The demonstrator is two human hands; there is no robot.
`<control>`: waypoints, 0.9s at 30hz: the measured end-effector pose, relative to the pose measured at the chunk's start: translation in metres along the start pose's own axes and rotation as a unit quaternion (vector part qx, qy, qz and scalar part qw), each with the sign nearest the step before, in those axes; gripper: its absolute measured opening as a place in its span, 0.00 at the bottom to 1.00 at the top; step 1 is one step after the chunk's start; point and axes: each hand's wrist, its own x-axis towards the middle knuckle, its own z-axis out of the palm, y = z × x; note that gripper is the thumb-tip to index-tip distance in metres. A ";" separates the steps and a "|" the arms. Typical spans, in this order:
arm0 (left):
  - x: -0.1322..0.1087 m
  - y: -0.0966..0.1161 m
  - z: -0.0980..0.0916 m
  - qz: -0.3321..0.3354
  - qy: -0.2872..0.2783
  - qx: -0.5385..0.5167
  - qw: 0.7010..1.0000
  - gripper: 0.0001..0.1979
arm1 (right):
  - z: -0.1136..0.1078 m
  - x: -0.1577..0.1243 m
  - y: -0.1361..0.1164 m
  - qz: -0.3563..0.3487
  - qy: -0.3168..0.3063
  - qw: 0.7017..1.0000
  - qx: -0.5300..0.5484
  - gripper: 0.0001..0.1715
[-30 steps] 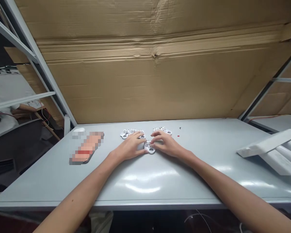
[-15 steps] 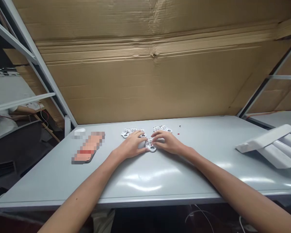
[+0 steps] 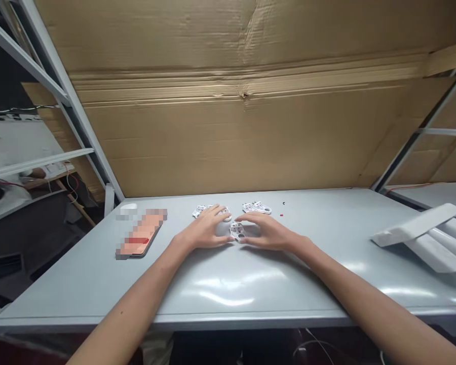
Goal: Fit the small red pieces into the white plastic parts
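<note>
A small white plastic part with a round ring and tiny red spots lies on the grey table between my hands. My left hand has its fingers spread, its thumb tip at the part's lower left edge and its fingertips over a row of similar white parts. My right hand spans the same part, index finger at its far edge and thumb at its near edge. Beyond the right fingers lie more white parts, some with rings.
A phone, pixelated, lies at left near a small white object. A tiny red piece and a dark bit sit right of the parts. White folded packaging rests at right. Cardboard walls the back.
My right fingers have gone from a pinch over the part to a wider spread around its far and near edges. My left hand has barely moved. The view has tilted slightly.
</note>
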 end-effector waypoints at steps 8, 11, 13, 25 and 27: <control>0.000 0.002 -0.001 -0.038 -0.081 0.015 0.996 0.37 | 0.009 0.006 0.004 0.012 0.013 0.997 -0.074 0.23; 0.002 0.007 0.001 -0.037 -0.084 0.014 0.996 0.34 | 0.017 0.012 0.007 0.040 0.043 0.992 -0.112 0.23; 0.002 0.008 0.001 -0.036 -0.088 0.013 0.995 0.33 | 0.021 0.015 0.008 0.062 0.054 0.987 -0.141 0.24; -0.002 0.007 0.004 -0.022 -0.051 0.028 0.998 0.28 | 0.009 0.002 -0.012 -0.022 -0.023 0.982 -0.187 0.15; -0.002 0.006 0.005 -0.018 -0.049 0.024 0.998 0.27 | 0.015 0.003 -0.013 -0.017 -0.025 0.980 -0.197 0.15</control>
